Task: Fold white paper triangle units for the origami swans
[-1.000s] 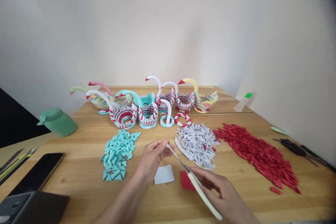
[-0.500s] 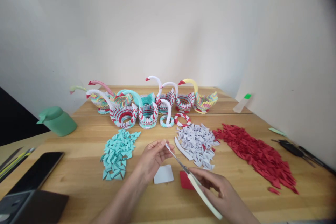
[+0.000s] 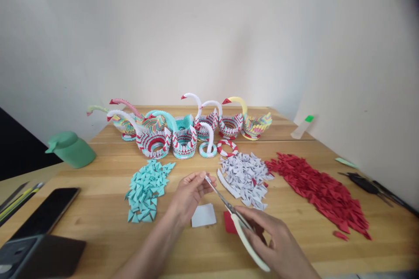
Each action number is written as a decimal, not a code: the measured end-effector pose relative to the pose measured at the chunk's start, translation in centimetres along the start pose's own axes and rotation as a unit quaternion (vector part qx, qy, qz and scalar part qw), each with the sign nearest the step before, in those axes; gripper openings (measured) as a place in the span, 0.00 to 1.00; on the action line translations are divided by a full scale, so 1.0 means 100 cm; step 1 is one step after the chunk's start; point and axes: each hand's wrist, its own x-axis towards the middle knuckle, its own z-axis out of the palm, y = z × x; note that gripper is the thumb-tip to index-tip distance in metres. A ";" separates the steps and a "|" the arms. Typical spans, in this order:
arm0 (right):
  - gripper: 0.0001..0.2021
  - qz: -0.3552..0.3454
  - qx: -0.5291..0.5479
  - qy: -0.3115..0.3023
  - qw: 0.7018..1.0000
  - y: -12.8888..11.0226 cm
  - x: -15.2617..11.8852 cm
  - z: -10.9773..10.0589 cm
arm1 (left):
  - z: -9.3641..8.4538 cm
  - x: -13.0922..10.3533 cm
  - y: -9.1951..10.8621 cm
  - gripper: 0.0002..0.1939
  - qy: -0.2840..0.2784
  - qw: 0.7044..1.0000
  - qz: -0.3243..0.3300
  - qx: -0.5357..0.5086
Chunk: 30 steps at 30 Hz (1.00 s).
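Note:
My right hand (image 3: 273, 237) grips a pair of scissors (image 3: 221, 198) with cream handles, the blades pointing up and left. The blade tips reach the fingertips of my left hand (image 3: 193, 194), whose thumb and fingers are pinched together. Something small and whitish may be between them, too small to make out. Below the blades, a white paper stack (image 3: 203, 216) lies on the table, with red paper (image 3: 230, 222) beside it, partly hidden by the scissors. A curved strip of joined white pieces (image 3: 228, 184) rests along the white pile.
Piles of folded teal (image 3: 147, 192), white (image 3: 247, 178) and red (image 3: 322, 192) paper triangles lie around. Several paper swans (image 3: 153, 141) and a red-white ring (image 3: 227, 148) stand behind. At left are a green jug (image 3: 71, 150), a phone (image 3: 46, 213) and a dark box (image 3: 42, 255).
The lower cream scissor handle has swung slightly left, and a gap shows between the handles. My left hand has barely moved, still pinched at the blade tips.

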 end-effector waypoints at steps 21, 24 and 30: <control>0.15 -0.064 -0.072 0.022 0.995 -0.001 0.004 0.014 | -0.003 0.003 -0.003 0.14 0.027 0.999 0.013 0.020; 0.14 -0.082 -0.069 0.023 0.994 0.000 0.001 0.011 | -0.005 0.005 -0.001 0.12 0.029 1.000 0.005 -0.007; 0.14 -0.022 -0.024 0.014 0.999 -0.004 0.001 0.002 | -0.007 0.006 -0.001 0.10 0.020 0.999 0.003 -0.029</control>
